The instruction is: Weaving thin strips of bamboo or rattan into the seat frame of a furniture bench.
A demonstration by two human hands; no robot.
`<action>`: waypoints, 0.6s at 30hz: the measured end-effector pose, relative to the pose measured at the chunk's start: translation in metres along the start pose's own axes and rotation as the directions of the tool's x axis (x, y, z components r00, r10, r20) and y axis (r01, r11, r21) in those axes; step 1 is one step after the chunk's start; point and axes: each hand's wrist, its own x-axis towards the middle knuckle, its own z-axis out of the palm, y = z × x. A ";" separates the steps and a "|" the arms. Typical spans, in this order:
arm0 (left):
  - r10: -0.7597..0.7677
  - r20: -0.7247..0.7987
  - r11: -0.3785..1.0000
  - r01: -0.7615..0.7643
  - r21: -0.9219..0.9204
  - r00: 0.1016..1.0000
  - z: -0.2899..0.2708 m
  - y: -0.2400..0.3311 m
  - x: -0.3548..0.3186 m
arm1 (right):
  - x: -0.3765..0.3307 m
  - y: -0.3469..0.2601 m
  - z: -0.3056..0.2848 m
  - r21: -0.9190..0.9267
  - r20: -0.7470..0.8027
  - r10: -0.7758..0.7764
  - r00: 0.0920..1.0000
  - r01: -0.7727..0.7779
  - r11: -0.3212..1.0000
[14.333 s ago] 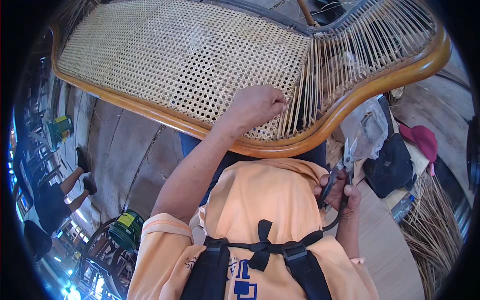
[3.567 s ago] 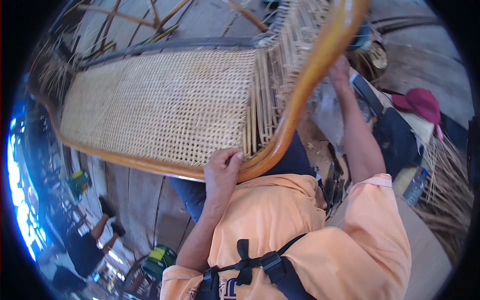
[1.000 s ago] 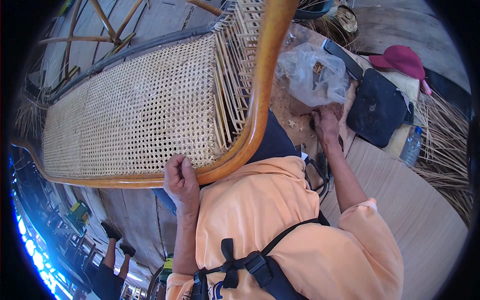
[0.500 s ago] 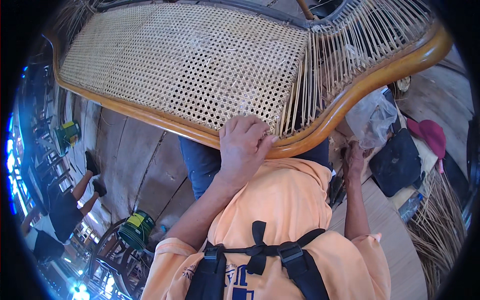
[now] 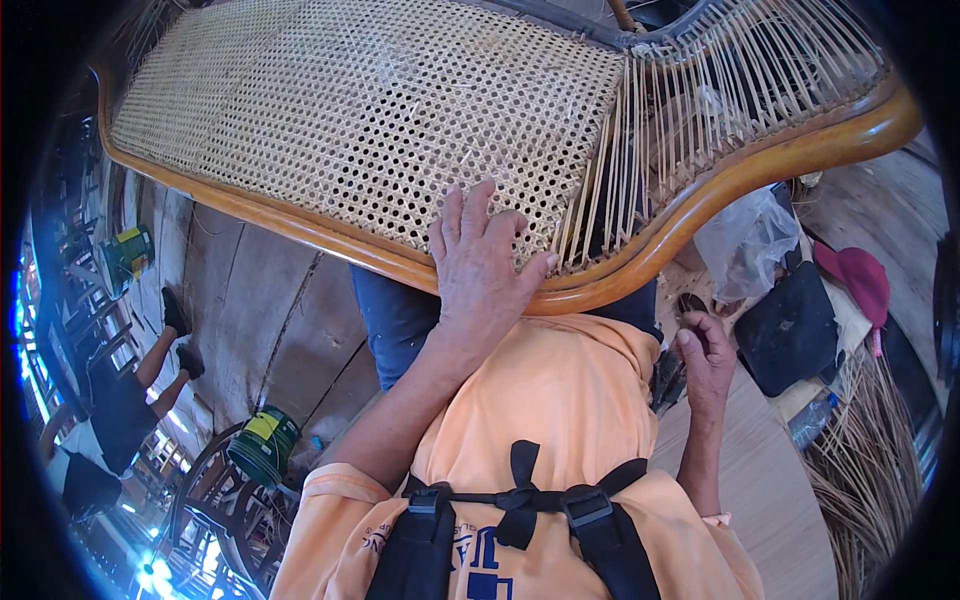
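Across my lap lies a curved, varnished wooden furniture frame (image 5: 300, 231) holding a woven cane panel (image 5: 300, 110) with a pattern of small holes. Toward its right end, loose cane strands (image 5: 740, 80) run to the bent rail without cross weaving. My left hand (image 5: 480, 250) rests open over the near rail, fingers spread on the weave close to where the strands begin. Away from the frame, to the right of my waist, my right hand (image 5: 708, 355) is raised with fingers curled and thumb near the index finger. Whatever it may hold is too small to make out.
On the right are a clear plastic bag (image 5: 745, 240), a black bag (image 5: 790, 330), a dark red cap (image 5: 857, 275) and a bundle of dry cane strips (image 5: 865, 470). Green buckets (image 5: 265, 445) stand on the wooden floor at left, where another person's legs (image 5: 165, 375) show.
My left hand's fingers have stretched out and spread over the weave from a curled hold on the rail. My right hand has drawn back toward me, its fingers curling.
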 end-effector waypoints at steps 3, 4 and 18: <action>-0.003 0.015 1.000 0.003 -0.016 1.000 -0.002 0.000 0.000 | 0.003 -0.015 0.006 0.039 -0.008 -0.005 1.000 0.005 0.999; -0.003 0.019 1.000 0.004 -0.023 1.000 -0.002 -0.001 0.000 | 0.006 -0.020 0.006 0.037 -0.005 -0.003 1.000 0.004 0.999; -0.046 -0.049 0.938 0.027 -0.347 0.998 -0.009 -0.017 0.014 | 0.054 -0.118 0.067 -0.004 0.176 -0.225 0.958 0.229 0.973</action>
